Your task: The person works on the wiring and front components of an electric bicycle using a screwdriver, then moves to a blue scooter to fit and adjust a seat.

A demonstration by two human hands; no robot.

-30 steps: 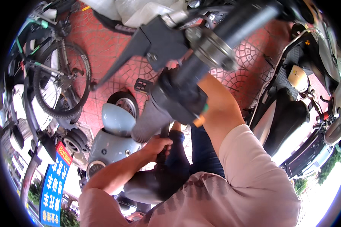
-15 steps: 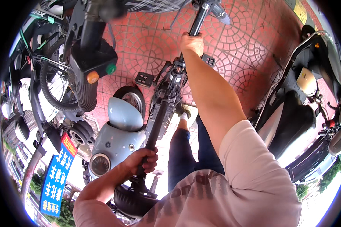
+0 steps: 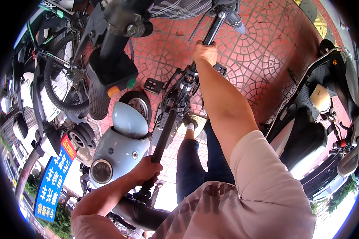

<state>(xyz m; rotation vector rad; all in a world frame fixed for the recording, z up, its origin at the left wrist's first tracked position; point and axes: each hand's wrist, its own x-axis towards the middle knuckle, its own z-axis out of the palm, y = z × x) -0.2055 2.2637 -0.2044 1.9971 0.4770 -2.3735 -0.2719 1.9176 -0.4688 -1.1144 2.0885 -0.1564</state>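
Both hands hold a dark pedal bike (image 3: 175,93) that runs slantwise through the middle of the picture. My left hand (image 3: 146,169) is closed around its thick black tube (image 3: 165,133), just above a ribbed section and a black wheel or fender (image 3: 141,215). Farther off, my right hand (image 3: 205,52) wraps round a slim black post (image 3: 214,30) with a clamp and fittings at its far end. One pedal (image 3: 152,85) sticks out on the left and another (image 3: 220,69) on the right, partly behind my right wrist.
A light-blue scooter (image 3: 119,149) stands close on the left. Near the camera hangs a blurred black handlebar grip (image 3: 99,101) with orange and green buttons. Bicycles (image 3: 64,79) and a blue sign (image 3: 54,185) are farther left. A black motor scooter (image 3: 303,135) is at right, on red paving (image 3: 263,67).
The handlebar grip with buttons has shifted right in the picture. My right hand sits slightly lower and my left hand slightly farther left, both still gripping the bike.
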